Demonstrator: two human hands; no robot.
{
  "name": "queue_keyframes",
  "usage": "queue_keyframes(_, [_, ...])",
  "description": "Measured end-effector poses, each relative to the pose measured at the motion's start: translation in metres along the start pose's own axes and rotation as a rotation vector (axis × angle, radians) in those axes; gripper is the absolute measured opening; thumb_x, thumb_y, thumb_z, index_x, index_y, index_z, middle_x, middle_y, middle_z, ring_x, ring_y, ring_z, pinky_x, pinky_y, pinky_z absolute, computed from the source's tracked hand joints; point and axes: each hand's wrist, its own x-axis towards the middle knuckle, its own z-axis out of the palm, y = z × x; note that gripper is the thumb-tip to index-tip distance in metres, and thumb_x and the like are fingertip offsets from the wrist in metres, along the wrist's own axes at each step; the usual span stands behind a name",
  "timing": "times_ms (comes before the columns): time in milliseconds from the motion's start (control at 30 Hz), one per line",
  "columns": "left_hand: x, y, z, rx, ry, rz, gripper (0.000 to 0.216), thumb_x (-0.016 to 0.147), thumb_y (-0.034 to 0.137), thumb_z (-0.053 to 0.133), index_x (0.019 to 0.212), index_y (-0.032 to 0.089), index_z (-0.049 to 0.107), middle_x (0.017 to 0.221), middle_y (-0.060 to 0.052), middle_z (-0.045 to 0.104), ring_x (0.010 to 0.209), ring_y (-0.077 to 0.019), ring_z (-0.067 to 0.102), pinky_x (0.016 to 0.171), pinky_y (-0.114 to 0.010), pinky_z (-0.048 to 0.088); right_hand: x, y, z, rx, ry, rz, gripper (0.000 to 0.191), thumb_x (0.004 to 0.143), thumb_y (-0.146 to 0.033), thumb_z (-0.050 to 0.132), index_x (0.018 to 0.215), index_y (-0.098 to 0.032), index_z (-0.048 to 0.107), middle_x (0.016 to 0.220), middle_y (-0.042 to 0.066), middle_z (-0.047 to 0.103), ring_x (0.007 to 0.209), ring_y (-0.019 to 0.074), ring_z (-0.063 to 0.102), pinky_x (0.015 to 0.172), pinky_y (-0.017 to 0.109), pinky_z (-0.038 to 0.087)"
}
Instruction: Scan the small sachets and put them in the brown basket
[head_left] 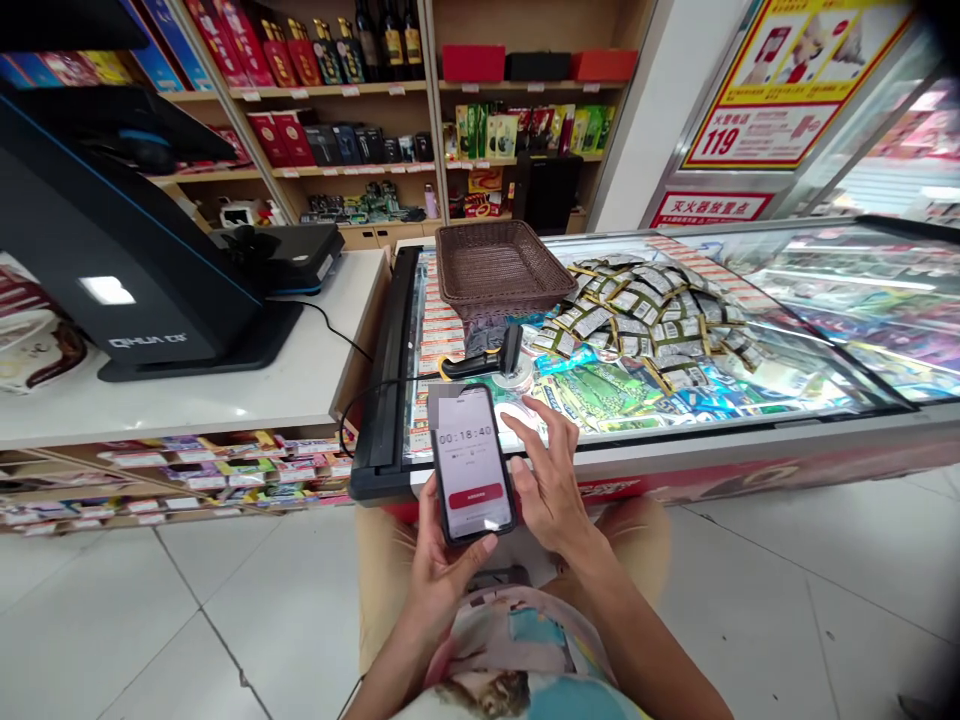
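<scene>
Black plastic fills the far left: a till screen stands on the white counter, its back toward the camera, and a cable runs from it over the counter's edge. Shelves behind it carry red boxes and dark bottles. Below the counter, a glass front shows rows of small packs.

Next comes the left hand, low in the middle of the view. It holds a phone upright from below, fingers wrapped behind the case and the thumb pressed on the lower right edge. The phone's screen is lit and shows a timer and a red button. Just right of the phone, the right hand hovers with its fingers loosely spread and curled, the thumb close to the phone's right edge; whether it touches the phone, I cannot tell. Both hands are in front of a glass-topped freezer.

On the freezer's glass, beyond the phone, a scanner lies on its stand. Behind it sits a brown woven basket. To the right of that, a heap of small sachets spreads over the glass. At top right hangs a red and yellow poster.
</scene>
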Motion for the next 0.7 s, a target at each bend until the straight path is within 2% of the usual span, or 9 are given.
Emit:
queue_keyframes(100, [-0.004,0.004,-0.022,0.000,0.268,0.126,0.085,0.071,0.024,0.079,0.141,0.032,0.031,0.135,-0.008,0.056,0.116,-0.0230,0.060,0.102,-0.039,0.047,-0.004,0.008,0.006,0.017,0.003,0.006,0.045,0.096,-0.026,0.032,0.139,-0.025,0.044,0.144,0.012,0.035,0.132,0.0290,0.033,0.107,0.052,0.029])
queue_keyframes(200, [-0.006,0.013,-0.057,-0.018,0.522,0.279,0.077,0.069,0.021,0.080,0.133,0.034,0.038,0.127,-0.003,0.061,0.110,-0.0199,0.063,0.103,-0.041,0.046,-0.006,0.017,0.013,0.025,0.004,0.010,0.043,0.097,-0.027,0.031,0.138,-0.025,0.044,0.142,0.012,0.037,0.132,0.0288,0.035,0.106,0.052,0.028])
queue_keyframes(333, [-0.004,0.020,-0.116,-0.088,0.734,0.444,0.069,0.064,0.013,0.082,0.120,0.033,0.046,0.130,0.001,0.059,0.115,-0.0192,0.060,0.105,-0.048,0.045,-0.007,0.025,0.025,0.025,0.001,0.017,0.042,0.098,-0.029,0.031,0.137,-0.026,0.044,0.141,0.012,0.038,0.132,0.0293,0.035,0.105,0.053,0.027])
queue_keyframes(400, [-0.001,0.017,-0.148,-0.121,0.822,0.393,0.067,0.057,0.009,0.084,0.110,0.029,0.049,0.116,0.002,0.064,0.106,-0.0193,0.064,0.102,-0.052,0.047,-0.007,0.028,0.030,0.021,-0.005,0.020,0.041,0.098,-0.030,0.030,0.136,-0.026,0.044,0.140,0.013,0.039,0.132,0.0296,0.035,0.105,0.053,0.027])
queue_keyframes(467, [0.005,0.012,-0.175,-0.148,0.828,0.281,0.060,0.054,0.006,0.084,0.101,0.025,0.052,0.105,0.001,0.067,0.097,-0.0191,0.067,0.099,-0.055,0.048,-0.006,0.031,0.036,0.015,-0.004,0.025,0.040,0.098,-0.031,0.031,0.135,-0.026,0.045,0.139,0.013,0.039,0.132,0.0299,0.034,0.104,0.053,0.028])
queue_keyframes(533, [0.015,0.009,-0.197,-0.144,0.741,0.185,0.057,0.053,0.005,0.084,0.098,0.022,0.055,0.100,-0.001,0.070,0.092,-0.0200,0.069,0.098,-0.053,0.050,-0.006,0.034,0.042,0.007,0.002,0.031,0.038,0.098,-0.031,0.032,0.133,-0.026,0.046,0.139,0.013,0.040,0.131,0.0299,0.035,0.104,0.053,0.028])
queue_keyframes(700, [0.060,0.021,-0.226,-0.137,0.539,0.043,0.054,0.056,-0.002,0.079,0.102,0.019,0.061,0.099,-0.004,0.074,0.089,-0.0194,0.072,0.097,-0.041,0.053,-0.006,0.039,0.053,-0.015,0.024,0.036,0.036,0.098,-0.029,0.033,0.132,-0.025,0.046,0.138,0.013,0.040,0.129,0.0294,0.037,0.103,0.054,0.030])
